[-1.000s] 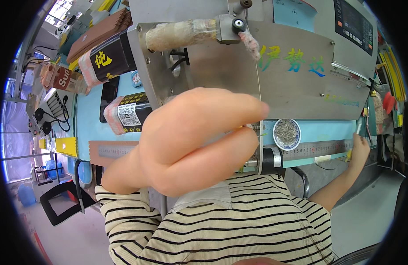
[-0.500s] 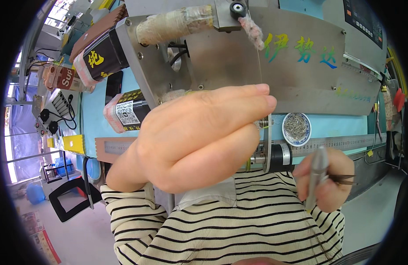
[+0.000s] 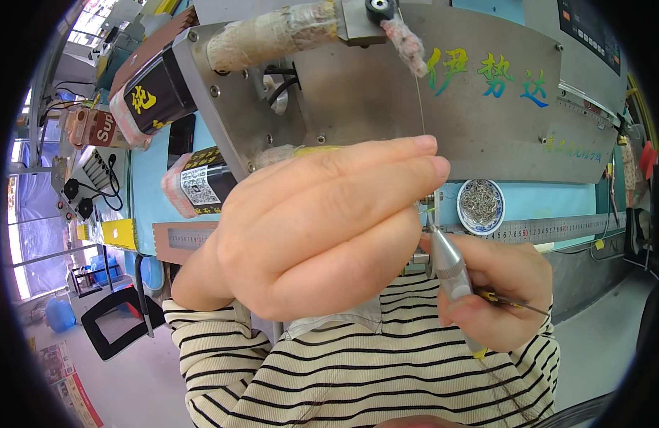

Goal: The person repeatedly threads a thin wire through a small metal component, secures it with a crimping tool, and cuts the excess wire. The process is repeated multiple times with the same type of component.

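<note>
My left hand [image 3: 322,228] is closed in the middle of the view, its back toward me and its fingers pressed together, pointing right. Whatever it may pinch is hidden behind the fingers. A fine thread [image 3: 421,107] runs down from a fuzzy pink wad [image 3: 404,46] to the fingertips. My right hand [image 3: 511,278] grips a silver pen-shaped tool [image 3: 449,265] with a conical tip. That tip sits just below and beside my left fingertips, near a small metal fitting partly hidden by the hand. Thin pointed tweezers [image 3: 508,301] are also tucked in my right fingers.
A small bowl of short metal pins [image 3: 480,207] stands right of my hands. Long steel rulers [image 3: 536,232] lie along the bench's near edge. A steel machine plate [image 3: 486,107] rises behind, with a wrapped bar [image 3: 272,37] above. Dark boxes [image 3: 158,93] and a phone [image 3: 181,139] are left.
My right hand has moved left and slightly up, bringing the pen-shaped tool's tip to my left fingertips. My left hand has barely moved.
</note>
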The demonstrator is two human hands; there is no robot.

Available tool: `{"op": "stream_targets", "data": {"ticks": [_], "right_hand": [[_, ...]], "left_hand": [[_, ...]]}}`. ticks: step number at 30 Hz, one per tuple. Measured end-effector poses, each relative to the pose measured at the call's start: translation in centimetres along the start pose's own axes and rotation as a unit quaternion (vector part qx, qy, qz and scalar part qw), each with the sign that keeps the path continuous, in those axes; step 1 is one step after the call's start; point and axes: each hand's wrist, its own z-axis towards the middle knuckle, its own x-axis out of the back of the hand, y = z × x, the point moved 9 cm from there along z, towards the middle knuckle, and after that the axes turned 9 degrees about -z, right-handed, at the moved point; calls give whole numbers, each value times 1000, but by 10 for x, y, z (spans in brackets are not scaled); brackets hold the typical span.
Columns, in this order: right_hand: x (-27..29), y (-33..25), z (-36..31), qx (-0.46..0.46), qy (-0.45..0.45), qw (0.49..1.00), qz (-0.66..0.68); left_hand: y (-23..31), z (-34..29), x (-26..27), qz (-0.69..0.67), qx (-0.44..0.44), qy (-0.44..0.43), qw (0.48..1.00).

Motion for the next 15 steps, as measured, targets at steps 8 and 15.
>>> {"op": "stream_targets", "data": {"ticks": [8, 15], "right_hand": [[1, 0, -2, 12, 53, 998, 11], [2, -1, -1, 17, 61, 998, 17]], "left_hand": [[1, 0, 1, -7, -13, -5, 1000], [1, 0, 0, 7, -15, 4, 1000]]}}
